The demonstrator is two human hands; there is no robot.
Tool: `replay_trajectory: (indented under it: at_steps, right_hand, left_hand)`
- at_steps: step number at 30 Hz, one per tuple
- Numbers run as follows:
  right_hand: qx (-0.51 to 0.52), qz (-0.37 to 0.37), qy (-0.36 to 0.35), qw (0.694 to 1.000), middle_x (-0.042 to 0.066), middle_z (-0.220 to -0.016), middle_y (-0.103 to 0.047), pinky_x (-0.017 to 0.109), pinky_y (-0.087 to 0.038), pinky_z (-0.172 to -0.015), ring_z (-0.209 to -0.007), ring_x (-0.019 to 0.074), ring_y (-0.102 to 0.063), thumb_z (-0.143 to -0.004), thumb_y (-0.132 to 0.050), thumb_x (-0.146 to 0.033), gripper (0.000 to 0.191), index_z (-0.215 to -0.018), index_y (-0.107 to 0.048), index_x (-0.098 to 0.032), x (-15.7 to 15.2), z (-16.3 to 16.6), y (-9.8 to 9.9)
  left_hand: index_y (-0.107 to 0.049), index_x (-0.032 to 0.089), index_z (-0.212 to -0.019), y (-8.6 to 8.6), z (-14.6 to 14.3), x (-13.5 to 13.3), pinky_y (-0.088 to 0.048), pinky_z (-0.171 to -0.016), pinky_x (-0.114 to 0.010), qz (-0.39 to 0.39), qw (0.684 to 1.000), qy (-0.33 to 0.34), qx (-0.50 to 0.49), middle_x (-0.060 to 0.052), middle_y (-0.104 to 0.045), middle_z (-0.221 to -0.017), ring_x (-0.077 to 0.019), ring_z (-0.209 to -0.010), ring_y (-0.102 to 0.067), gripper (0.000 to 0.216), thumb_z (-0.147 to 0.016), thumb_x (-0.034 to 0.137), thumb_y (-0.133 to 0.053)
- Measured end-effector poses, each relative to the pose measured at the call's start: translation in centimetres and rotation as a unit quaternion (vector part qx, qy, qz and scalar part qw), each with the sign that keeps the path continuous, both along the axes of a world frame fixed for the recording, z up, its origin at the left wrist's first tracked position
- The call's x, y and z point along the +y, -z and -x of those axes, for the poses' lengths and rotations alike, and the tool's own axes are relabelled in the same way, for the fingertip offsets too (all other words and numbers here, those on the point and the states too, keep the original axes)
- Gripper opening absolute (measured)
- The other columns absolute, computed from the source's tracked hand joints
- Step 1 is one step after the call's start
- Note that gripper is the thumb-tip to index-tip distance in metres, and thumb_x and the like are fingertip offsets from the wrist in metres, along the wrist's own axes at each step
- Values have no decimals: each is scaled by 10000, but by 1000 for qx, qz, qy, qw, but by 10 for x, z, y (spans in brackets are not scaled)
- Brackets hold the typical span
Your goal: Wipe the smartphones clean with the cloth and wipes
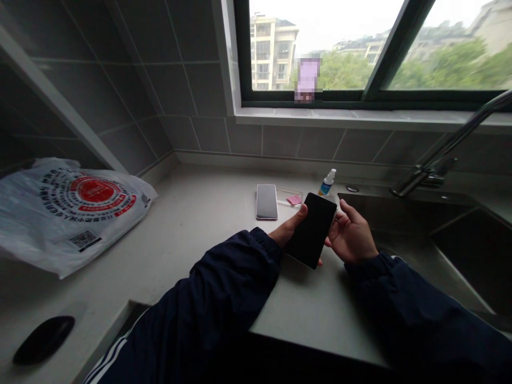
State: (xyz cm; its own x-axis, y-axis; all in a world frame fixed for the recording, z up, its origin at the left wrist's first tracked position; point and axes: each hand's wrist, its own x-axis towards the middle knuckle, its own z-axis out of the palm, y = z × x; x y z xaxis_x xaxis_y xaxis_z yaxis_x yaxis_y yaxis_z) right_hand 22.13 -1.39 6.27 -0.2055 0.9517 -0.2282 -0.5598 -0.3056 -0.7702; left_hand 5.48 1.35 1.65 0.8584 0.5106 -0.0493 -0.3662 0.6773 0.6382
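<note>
My left hand (286,229) grips a black smartphone (311,230), which is tilted with its dark face up. My right hand (352,234) pinches the phone's right edge between thumb and fingers. Beyond them, a second smartphone (267,201) lies flat on the white countertop (200,240) with its dark grey face up. A clear plastic sheet (288,196) lies beside it, with a pink tab (294,199) on it. Just behind stands a small spray bottle (327,183) with a white nozzle and blue label.
A white plastic bag (68,213) with red print lies on the counter's left. A black oval object (43,340) sits near the front left. To the right are a steel sink (404,224) and a tall faucet (440,154). Grey wall tiles and a window lie behind.
</note>
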Motion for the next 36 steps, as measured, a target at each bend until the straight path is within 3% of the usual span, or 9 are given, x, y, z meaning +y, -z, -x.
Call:
replay_trajectory:
  at_steps: [5,11,15,29,36]
  right_hand:
    - [-37,9,25,999,29,-836,-775,280,-540,-396,-545,173,-682,-1012,-484,-359,292,-1154,-710,-241,1,1,1]
    - [-70,-30,34,997,40,-947,-782,205,-413,-293,-522,138,-643,-1010,-527,-399,303,-1204,-710,-255,1,4,5]
    - [-86,-34,37,995,50,-999,-780,199,-408,-279,-487,121,-613,-988,-572,-417,323,-1241,-701,-262,2,4,7]
    - [-94,-53,51,993,136,-1094,-769,230,-452,-268,-500,149,-646,-720,-865,-508,625,-1200,-714,-138,4,1,15]
    - [-100,-52,55,992,139,-1078,-774,231,-448,-273,-477,140,-629,-717,-868,-503,590,-1153,-726,-132,4,1,14]
  left_hand:
    - [-555,130,-1369,0,0,0,-616,-691,-508,6,1000,4,9,-177,-739,-937,-293,-776,-733,892,-838,835,-429]
    - [-557,126,-1354,1,0,2,-619,-657,-508,-5,1000,11,13,-173,-735,-938,-303,-751,-736,908,-833,853,-403]
    - [-544,119,-1369,2,-1,2,-617,-669,-504,-9,1000,7,9,-178,-730,-948,-301,-765,-737,908,-848,845,-382]
    - [-496,135,-1403,4,2,5,-612,-654,-477,-11,1000,25,-3,-181,-733,-949,-307,-765,-742,927,-824,854,-427]
    - [-485,139,-1407,5,2,7,-610,-660,-502,-14,1000,23,2,-184,-735,-956,-317,-753,-743,935,-823,865,-401]
